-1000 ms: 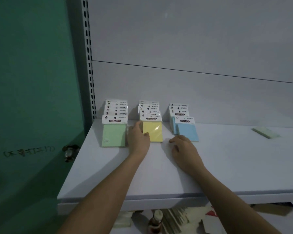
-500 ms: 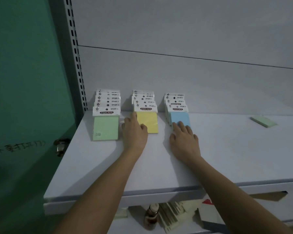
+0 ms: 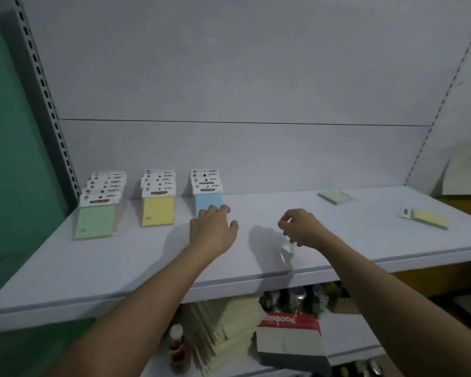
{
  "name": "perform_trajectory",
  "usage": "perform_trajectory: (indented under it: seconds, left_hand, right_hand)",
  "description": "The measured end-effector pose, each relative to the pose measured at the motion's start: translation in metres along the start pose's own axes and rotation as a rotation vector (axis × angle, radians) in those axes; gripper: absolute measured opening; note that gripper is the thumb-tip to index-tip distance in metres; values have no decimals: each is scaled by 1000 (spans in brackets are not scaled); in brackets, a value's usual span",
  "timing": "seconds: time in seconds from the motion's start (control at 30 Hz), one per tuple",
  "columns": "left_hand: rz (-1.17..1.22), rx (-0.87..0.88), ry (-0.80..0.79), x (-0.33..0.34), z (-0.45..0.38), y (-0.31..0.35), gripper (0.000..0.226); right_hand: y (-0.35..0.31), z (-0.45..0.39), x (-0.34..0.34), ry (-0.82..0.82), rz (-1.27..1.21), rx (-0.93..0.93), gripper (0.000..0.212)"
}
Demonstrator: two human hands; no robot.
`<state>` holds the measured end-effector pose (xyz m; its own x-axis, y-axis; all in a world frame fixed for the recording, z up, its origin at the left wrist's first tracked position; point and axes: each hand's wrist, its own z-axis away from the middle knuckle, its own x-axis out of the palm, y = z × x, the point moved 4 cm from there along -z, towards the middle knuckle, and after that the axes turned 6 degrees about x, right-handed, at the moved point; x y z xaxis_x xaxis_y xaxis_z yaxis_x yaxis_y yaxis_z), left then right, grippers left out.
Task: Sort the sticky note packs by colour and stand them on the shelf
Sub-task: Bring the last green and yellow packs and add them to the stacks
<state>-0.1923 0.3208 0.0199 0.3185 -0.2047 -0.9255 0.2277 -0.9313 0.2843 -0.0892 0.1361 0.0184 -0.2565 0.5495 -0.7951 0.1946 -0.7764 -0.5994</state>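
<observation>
On the white shelf (image 3: 256, 257) three rows of sticky note packs stand upright toward the left end: a green row (image 3: 97, 210) nearest the perforated upright (image 3: 49, 104), a yellow row (image 3: 158, 205) beside it, and a blue row (image 3: 207, 195) to the right of that, with gaps between the rows. The left hand (image 3: 214, 229) lies palm down on the shelf with its fingers (image 3: 220, 210) spread and nearly straight, their tips touching the lower edge of the front blue pack; it grips nothing. The right hand (image 3: 301, 227) hangs just above the shelf, well apart from the blue row, with its fingers loosely curled inward; whether anything sits between them cannot be told. Farther right, a loose green pack (image 3: 335, 196) lies flat near the back panel, and a loose yellow pack (image 3: 423, 217) lies flat toward the shelf's right end. Below the shelf, a red-and-white notebook box (image 3: 288, 336) and a small bottle (image 3: 177, 346) show on the lower level.
</observation>
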Motion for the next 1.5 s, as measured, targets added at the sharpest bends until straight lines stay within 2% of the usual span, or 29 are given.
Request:
perform_trajectory:
  seconds: [0.1, 0.27, 0.5, 0.7, 0.8, 0.9, 1.0, 1.07, 1.17, 1.27, 1.33, 1.5]
  left_hand:
    - [52, 20, -113, 27, 5, 81, 44]
    - [231, 9, -190, 64, 1, 194, 45]
    - [348, 20, -212, 108, -18, 291, 40]
    - [373, -4, -246, 135, -68, 301, 38]
    - [438, -54, -225, 146, -116, 292, 37]
    - [471, -82, -171, 164, -165, 285, 40]
    - [480, -93, -168, 184, -209, 278, 48]
    - [456, -78, -171, 194, -235, 275, 57]
    - [369, -69, -205, 202, -264, 277, 65]
    - [200, -78, -311, 204, -277, 285, 66]
    - [132, -103, -346, 202, -285, 290, 65]
    - [544, -331, -291, 204, -278, 298, 73]
  right_hand:
    - [67, 13, -53, -31, 19, 15, 21]
    - [181, 28, -138, 32, 50, 74, 23]
    - [270, 11, -218, 148, 19, 101, 22]
    - [330, -40, -244, 293, 61, 257, 29]
    - [351, -75, -253, 324, 99, 312, 41]
    - [366, -109, -255, 248, 140, 376, 53]
    - [373, -148, -261, 137, 244, 363, 60]
    - [375, -174, -263, 73, 190, 366, 57]
    - [367, -206, -260, 92, 104, 357, 55]
    - [362, -229, -251, 64, 39, 348, 61]
    - [360, -245, -252, 9, -37, 319, 55]
    - [359, -279, -264, -68, -162, 174, 34]
